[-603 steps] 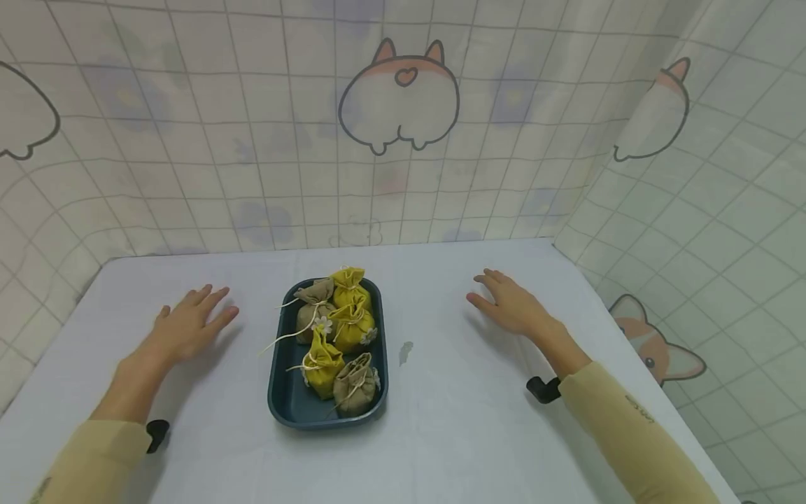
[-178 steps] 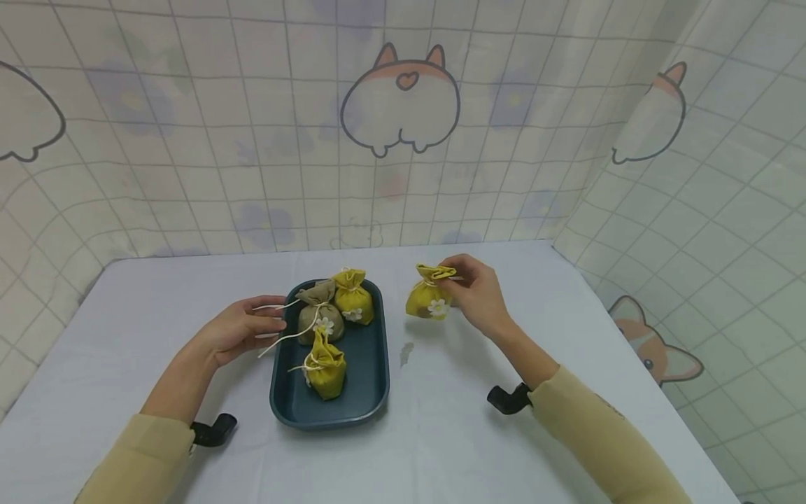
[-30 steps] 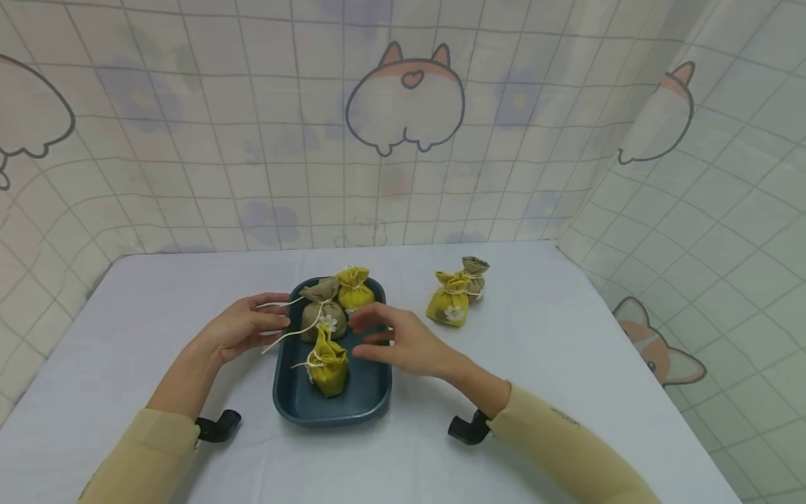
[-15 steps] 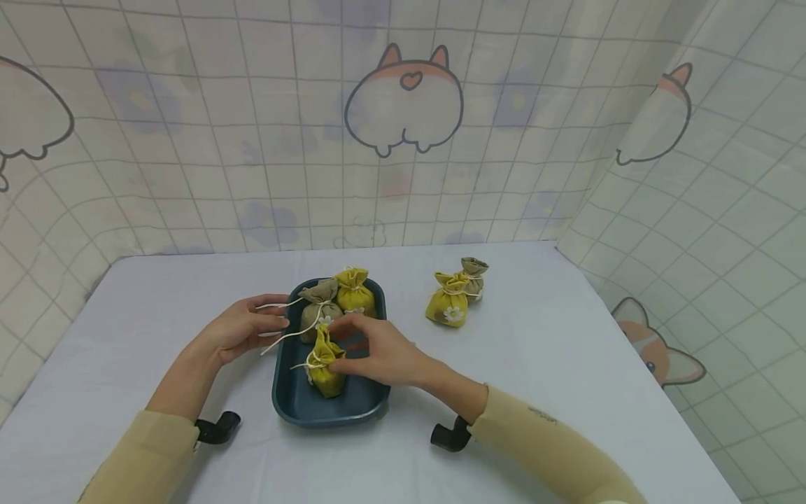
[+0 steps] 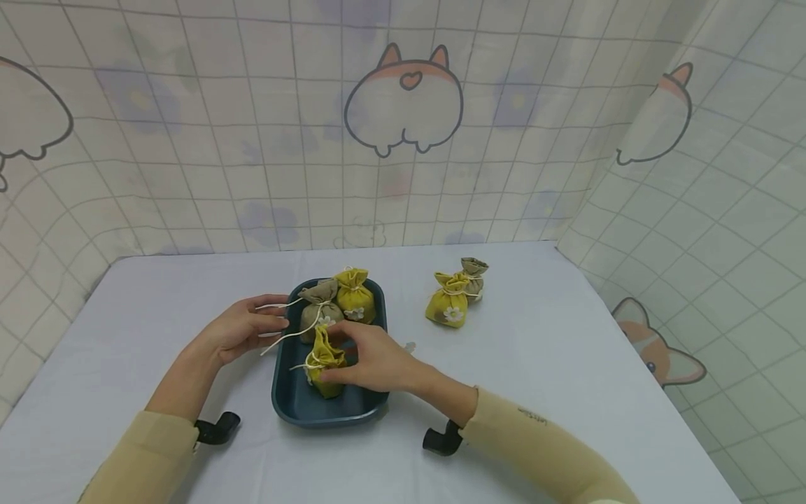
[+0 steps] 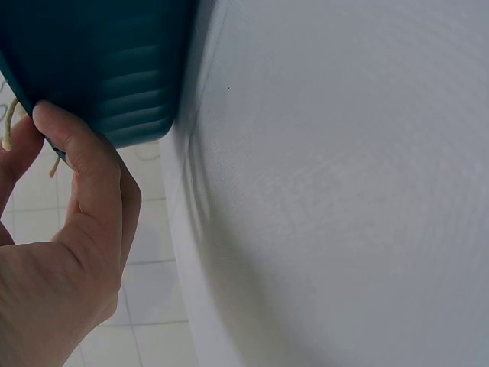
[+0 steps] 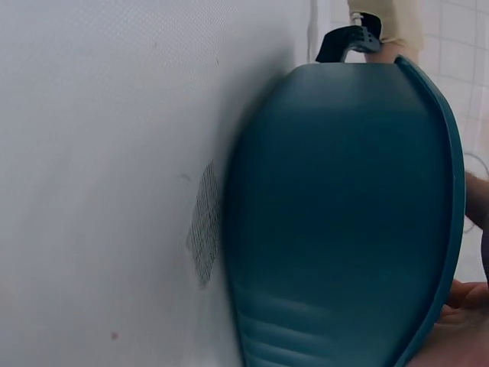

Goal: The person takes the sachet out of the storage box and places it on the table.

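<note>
My right hand (image 5: 374,357) reaches over the right rim of a dark teal tray (image 5: 296,413). Its thumb and fingers close around a yellow drawstring pouch (image 5: 321,388) standing in the tray's front half, thumb across the front and index finger by the gathered neck. My left hand (image 5: 239,329) touches the tray's left rim with extended fingers; the left wrist view has a fingertip (image 6: 57,118) against the outer wall. Behind the gripped pouch sit a beige pouch (image 5: 315,325) with long cream strings and another yellow pouch (image 5: 355,301) with a white flower. The right wrist view hides the pouches.
On the white table (image 5: 516,364), right of the tray, stand a yellow pouch (image 5: 446,308) with a flower and a beige pouch (image 5: 475,269) just behind it. A tiled-pattern cloth (image 5: 252,140) with cartoon corgis hangs along the back and sides.
Two pouches now stand on the table at right, out of the tray. Over the last second my right hand moved left to the front yellow pouch and closed on it. My left hand stayed put.
</note>
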{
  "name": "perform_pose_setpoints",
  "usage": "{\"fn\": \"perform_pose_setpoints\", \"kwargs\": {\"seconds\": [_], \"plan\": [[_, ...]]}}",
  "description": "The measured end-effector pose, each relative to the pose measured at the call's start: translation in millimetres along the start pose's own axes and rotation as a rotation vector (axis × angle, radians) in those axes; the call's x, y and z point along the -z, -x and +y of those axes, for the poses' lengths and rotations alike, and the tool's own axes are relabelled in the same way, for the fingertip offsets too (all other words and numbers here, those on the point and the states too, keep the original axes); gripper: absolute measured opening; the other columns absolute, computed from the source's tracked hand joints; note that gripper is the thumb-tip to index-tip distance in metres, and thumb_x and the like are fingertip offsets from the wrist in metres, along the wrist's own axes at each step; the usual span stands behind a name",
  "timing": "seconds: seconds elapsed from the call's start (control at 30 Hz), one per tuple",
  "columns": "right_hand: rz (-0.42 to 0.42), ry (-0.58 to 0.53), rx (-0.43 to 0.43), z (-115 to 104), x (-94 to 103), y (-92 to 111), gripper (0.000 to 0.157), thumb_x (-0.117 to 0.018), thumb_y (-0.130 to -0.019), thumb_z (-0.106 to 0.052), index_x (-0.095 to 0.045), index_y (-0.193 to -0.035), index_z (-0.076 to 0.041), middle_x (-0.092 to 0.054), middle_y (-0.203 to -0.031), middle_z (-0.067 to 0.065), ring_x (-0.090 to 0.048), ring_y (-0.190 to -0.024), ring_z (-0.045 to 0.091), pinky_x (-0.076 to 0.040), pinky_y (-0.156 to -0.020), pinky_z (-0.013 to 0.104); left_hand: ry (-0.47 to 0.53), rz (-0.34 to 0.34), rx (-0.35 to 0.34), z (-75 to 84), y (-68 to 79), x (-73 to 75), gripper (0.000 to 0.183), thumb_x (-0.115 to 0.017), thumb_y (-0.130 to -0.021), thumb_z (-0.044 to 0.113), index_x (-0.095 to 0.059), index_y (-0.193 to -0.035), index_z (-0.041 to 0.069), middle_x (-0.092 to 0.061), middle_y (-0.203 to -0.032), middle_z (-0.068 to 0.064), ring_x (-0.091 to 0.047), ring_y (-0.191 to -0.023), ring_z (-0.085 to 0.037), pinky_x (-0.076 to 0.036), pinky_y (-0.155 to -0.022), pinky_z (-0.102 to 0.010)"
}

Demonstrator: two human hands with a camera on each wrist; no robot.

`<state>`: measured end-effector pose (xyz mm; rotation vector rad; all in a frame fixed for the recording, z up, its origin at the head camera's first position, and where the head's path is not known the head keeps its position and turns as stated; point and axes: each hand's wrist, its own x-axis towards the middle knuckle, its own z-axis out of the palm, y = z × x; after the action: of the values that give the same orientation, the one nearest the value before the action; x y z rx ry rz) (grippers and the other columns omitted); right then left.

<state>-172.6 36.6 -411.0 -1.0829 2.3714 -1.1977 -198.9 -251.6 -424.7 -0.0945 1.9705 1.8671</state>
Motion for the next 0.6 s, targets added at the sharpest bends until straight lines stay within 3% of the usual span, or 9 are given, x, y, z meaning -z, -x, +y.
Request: {"fn": "perform_pose_setpoints", "kwargs": {"seconds": [0.4,0.6], "plan": [[0.053,-0.073,0.120,3.6,-7.6,-4.5,0.034,-0.075,-0.096,-0.014,-0.063,-0.127,-0.007,-0.068,-0.123,0.004,-0.061,-0.112,0.005,-0.054,-0.095,0.036,0.002,-0.005,-0.002,-1.1,-0.9,0.5,0.071,-0.067,-0.098,0.006,-0.028,-0.158,-0.002,-0.051,-0.142,-0.021,-0.064,-0.106,-0.018,-0.055,-0.091,-0.031],[0.120,-0.090,0.143,3.9,-9.9,-3.9,0.023,-0.072,-0.097,-0.010,-0.068,-0.120,-0.008,-0.071,-0.116,0.001,-0.063,-0.106,0.003,-0.055,-0.092,0.032,0.001,-0.001,0.000,-1.4,-1.4,-0.1,0.072,-0.068,-0.098,0.006,-0.028,-0.158,-0.002,-0.054,-0.138,-0.018,-0.064,-0.105,-0.018,-0.055,-0.091,-0.031]]}}
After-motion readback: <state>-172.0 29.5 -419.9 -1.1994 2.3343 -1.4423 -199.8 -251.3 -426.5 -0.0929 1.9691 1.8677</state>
